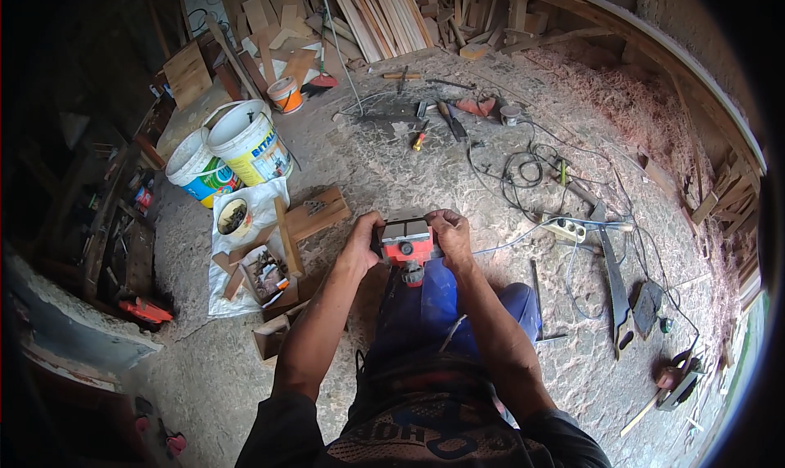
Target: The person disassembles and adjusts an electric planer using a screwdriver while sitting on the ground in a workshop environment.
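Note:
A red and grey electric planer is held up in front of my body, above my knees in blue trousers. Its grey, flat metal plates face up, and a dark knob sticks out toward me. My left hand is wrapped round its left side, the fingers partly hidden behind it. On the opposite side, the bent fingers of my right hand grip the tool's edge. Left of my left forearm, wooden pieces lie beside a bowl of small dark hardware and a box of small parts.
Two large buckets stand at the left. On the right lie a power strip, tangled cables, a handsaw and a corded power tool. A screwdriver and stacked boards are farther off; wood shavings heap at right.

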A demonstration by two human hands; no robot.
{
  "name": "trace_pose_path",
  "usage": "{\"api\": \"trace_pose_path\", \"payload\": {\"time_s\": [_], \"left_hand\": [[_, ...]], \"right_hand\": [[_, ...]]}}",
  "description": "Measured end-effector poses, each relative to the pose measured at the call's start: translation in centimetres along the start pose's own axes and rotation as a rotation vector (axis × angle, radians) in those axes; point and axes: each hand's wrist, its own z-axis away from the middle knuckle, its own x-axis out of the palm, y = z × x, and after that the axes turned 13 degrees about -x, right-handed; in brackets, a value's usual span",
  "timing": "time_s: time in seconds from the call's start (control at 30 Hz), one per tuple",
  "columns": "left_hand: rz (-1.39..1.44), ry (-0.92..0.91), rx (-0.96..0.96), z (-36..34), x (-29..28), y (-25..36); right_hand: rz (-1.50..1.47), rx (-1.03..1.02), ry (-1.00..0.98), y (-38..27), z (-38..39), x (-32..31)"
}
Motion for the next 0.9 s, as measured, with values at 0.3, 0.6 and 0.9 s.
{"api": "trace_pose_path", "payload": {"time_s": [0.3, 0.6, 0.9], "left_hand": [[0.025, -0.015, 0.008, -0.9, -0.3, 0.1], [0.023, -0.039, -0.004, -0.4, -0.1, 0.4], [0.034, -0.019, 0.000, -0.2, -0.1, 0.3]], "right_hand": [[0.010, -0.025, -0.004, 0.1, -0.1, 0.1], [-0.027, 0.001, 0.003, -0.2, -0.1, 0.3], [-0.013, -0.019, 0.005, -0.1, -0.1, 0.6]]}}
